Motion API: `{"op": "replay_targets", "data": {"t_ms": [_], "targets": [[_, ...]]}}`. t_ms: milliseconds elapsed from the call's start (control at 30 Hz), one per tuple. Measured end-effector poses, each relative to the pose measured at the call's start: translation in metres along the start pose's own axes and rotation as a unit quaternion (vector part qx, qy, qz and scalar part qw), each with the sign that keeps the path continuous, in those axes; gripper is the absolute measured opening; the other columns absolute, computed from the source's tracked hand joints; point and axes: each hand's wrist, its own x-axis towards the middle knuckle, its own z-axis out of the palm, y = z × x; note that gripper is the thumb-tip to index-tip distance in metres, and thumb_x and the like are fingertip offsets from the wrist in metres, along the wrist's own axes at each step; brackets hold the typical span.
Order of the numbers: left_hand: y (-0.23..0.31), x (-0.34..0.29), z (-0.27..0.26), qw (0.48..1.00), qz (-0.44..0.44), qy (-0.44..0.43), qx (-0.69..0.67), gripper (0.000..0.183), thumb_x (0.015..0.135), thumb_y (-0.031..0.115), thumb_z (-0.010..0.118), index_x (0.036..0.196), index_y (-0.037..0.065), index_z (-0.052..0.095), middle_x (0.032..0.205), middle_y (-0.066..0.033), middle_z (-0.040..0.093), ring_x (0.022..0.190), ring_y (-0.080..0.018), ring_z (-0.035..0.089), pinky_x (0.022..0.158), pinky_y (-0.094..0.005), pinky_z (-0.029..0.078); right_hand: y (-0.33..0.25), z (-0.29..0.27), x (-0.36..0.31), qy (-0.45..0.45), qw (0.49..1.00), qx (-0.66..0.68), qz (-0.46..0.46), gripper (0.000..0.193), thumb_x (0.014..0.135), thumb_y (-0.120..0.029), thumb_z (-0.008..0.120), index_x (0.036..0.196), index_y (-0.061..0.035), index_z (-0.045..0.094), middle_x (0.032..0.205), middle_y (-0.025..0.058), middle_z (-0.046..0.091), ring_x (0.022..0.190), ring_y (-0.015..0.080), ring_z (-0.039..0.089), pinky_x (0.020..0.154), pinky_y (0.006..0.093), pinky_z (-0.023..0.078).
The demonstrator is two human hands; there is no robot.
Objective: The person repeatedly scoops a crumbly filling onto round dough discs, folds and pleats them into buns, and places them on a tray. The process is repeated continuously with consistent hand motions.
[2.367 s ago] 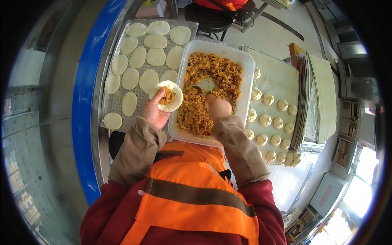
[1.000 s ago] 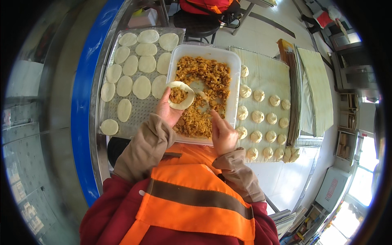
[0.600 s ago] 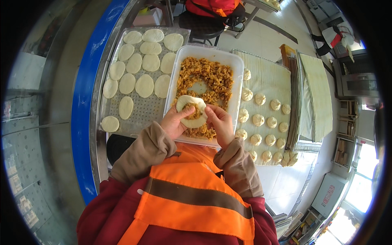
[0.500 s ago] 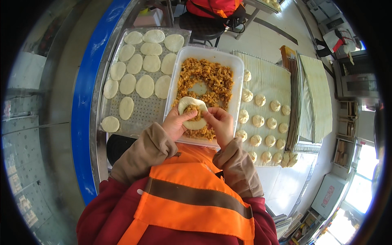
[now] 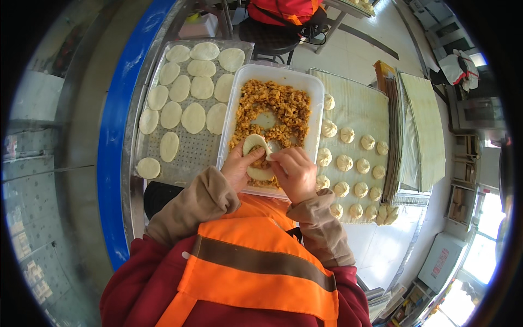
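Observation:
Over the near part of a white plastic tub [image 5: 317, 103] of orange-brown chopped filling [image 5: 272, 97], my left hand [image 5: 237, 167] cups a round dough wrapper [image 5: 254, 143] from its left side, thumb lying across it. Some filling shows inside the wrapper, partly covered by the thumb. My right hand [image 5: 297, 171] pinches the wrapper's right edge between thumb and fingers. The wrapper is bent up along that edge and not closed. To the left, flat oval dough wrappers [image 5: 193, 117] lie in rows on a perforated tray [image 5: 188, 155].
Several pleated buns [image 5: 344, 162] sit in rows on a lined tray [image 5: 354, 117] right of the tub. Beyond it stands a stack of trays and mats [image 5: 417, 131]. A blue table edge [image 5: 111, 163] runs along the left. A black stool [image 5: 267, 35] holds a red bag [image 5: 283, 11].
The wrapper's edge has been drawn up and folded by my right hand, which has turned inward. Less of the filling shows now. At the far right, a person's white garment has come further into view.

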Motion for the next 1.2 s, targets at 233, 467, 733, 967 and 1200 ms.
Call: {"op": "replay_targets", "data": {"t_ms": [233, 467, 733, 967, 1200], "targets": [[0.003, 0.0, -0.001, 0.997, -0.041, -0.024, 0.055, 0.022, 0.093, 0.012, 0.057, 0.114, 0.006, 0.053, 0.103, -0.0047, 0.06, 0.094, -0.0152, 0.061, 0.08, -0.0307, 0.054, 0.003, -0.008, 0.012, -0.113, 0.913, 0.221, 0.325, 0.019, 0.074, -0.004, 0.071, 0.092, -0.0022, 0.066, 0.081, 0.0081, 0.059, 0.073, 0.0201, 0.06, 0.059, 0.0293, 0.05], [0.001, -0.002, -0.011, 0.989, -0.04, -0.039, 0.137, 0.024, 0.096, 0.014, 0.052, 0.118, 0.004, 0.054, 0.109, -0.0044, 0.059, 0.1, -0.0143, 0.059, 0.084, -0.0287, 0.05, 0.005, -0.01, 0.016, -0.123, 0.933, 0.227, 0.251, 0.016, 0.069, -0.005, 0.072, 0.084, -0.0061, 0.065, 0.08, 0.0091, 0.059, 0.076, 0.0249, 0.06, 0.062, 0.032, 0.05], [0.011, 0.001, -0.031, 0.949, -0.07, -0.124, 0.282, 0.031, 0.092, 0.008, 0.053, 0.122, 0.001, 0.054, 0.105, -0.0047, 0.061, 0.094, -0.0114, 0.06, 0.081, -0.0254, 0.049, 0.0, -0.004, 0.021, -0.179, 0.967, 0.155, 0.091, 0.019, 0.067, -0.005, 0.071, 0.084, -0.0081, 0.064, 0.08, 0.0062, 0.058, 0.076, 0.0247, 0.059, 0.064, 0.0341, 0.05], [0.036, 0.008, -0.016, 0.857, -0.098, -0.174, 0.474, 0.04, 0.09, 0.005, 0.054, 0.13, 0.005, 0.046, 0.115, -0.0086, 0.058, 0.103, -0.0157, 0.058, 0.084, -0.028, 0.05, 0.001, -0.01, 0.036, -0.28, 0.93, 0.191, 0.146, 0.022, 0.072, -0.006, 0.072, 0.092, -0.0035, 0.065, 0.078, 0.0075, 0.058, 0.072, 0.0207, 0.06, 0.064, 0.0303, 0.05], [0.042, -0.012, -0.023, 0.975, -0.167, -0.126, 0.073, 0.04, 0.089, 0.003, 0.058, 0.128, 0.005, 0.047, 0.114, -0.009, 0.057, 0.103, -0.018, 0.06, 0.086, -0.0338, 0.053, -0.014, -0.011, 0.03, -0.184, 0.963, 0.167, 0.108, 0.019, 0.072, -0.006, 0.072, 0.089, -0.0034, 0.065, 0.076, 0.0068, 0.06, 0.071, 0.0205, 0.061, 0.062, 0.0306, 0.05]]}}
